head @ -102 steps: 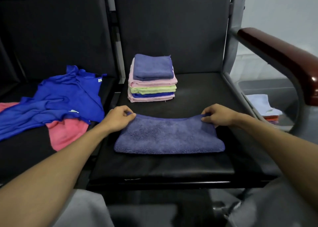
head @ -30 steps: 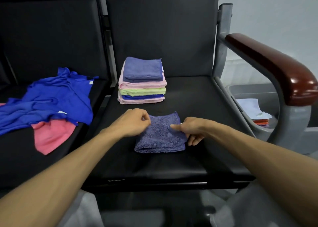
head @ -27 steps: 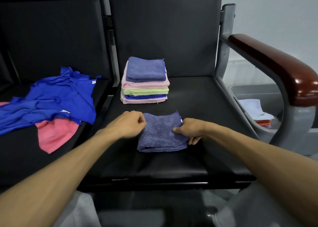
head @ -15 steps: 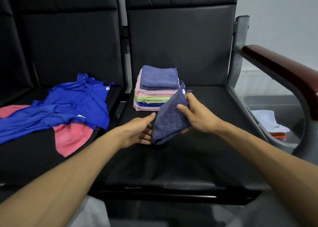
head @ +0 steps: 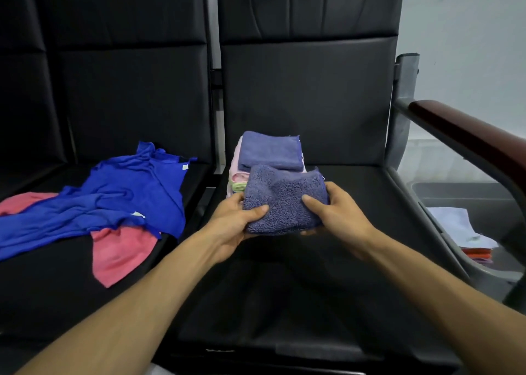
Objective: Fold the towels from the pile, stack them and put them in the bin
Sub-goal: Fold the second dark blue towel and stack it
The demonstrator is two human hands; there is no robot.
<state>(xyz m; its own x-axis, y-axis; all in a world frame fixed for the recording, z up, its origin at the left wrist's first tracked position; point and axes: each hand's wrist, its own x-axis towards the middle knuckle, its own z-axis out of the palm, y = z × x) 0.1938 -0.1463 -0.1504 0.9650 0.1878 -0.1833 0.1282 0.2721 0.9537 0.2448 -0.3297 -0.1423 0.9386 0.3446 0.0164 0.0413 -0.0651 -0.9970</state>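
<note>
folded towel (head: 284, 201) | held by left hand (head: 233, 221) and right hand (head: 336, 215) | thumbs on top, fingers curled beneath

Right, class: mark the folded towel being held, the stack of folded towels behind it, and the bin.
held folded towel (head: 284, 201), head view, centre of its fuzzy upper face.
stack of folded towels (head: 269, 149), head view, top towel's flat face.
bin (head: 466, 201), head view, its grey far wall.
</note>
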